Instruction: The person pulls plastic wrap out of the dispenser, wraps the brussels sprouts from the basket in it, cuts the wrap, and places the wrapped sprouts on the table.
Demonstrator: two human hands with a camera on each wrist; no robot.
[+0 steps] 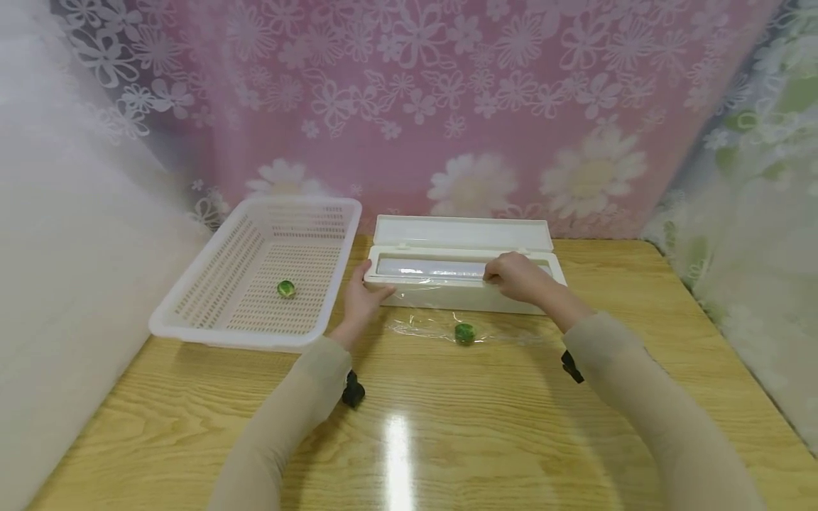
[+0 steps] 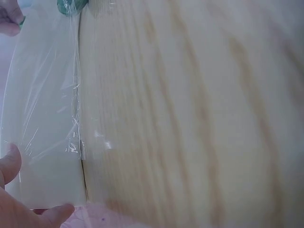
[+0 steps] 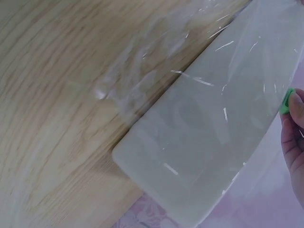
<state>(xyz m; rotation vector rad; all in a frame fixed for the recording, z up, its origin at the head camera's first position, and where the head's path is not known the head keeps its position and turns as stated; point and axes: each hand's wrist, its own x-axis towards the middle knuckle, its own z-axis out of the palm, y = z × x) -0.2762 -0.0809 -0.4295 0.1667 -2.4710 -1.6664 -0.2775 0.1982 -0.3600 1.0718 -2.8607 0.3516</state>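
Observation:
In the head view, a white cling film dispenser box (image 1: 466, 299) stands with its lid (image 1: 463, 233) up and a roll of cling film (image 1: 431, 268) inside. My left hand (image 1: 361, 301) grips the box's left end, thumb at the front. At the slot, right of the middle, my right hand (image 1: 519, 275) pinches a small green slider (image 3: 286, 100), seen in the right wrist view. Clear film (image 1: 418, 328) hangs over the front onto the table. A Brussels sprout (image 1: 464, 333) is at the film's front part; whether it lies on or under it, I cannot tell.
To the left stands a white plastic basket (image 1: 224, 336) with another Brussels sprout (image 1: 286, 289) on its floor. The wooden table (image 1: 486, 426) meets a pink flowered curtain (image 1: 409, 142) behind the box. Pale hangings flank both sides.

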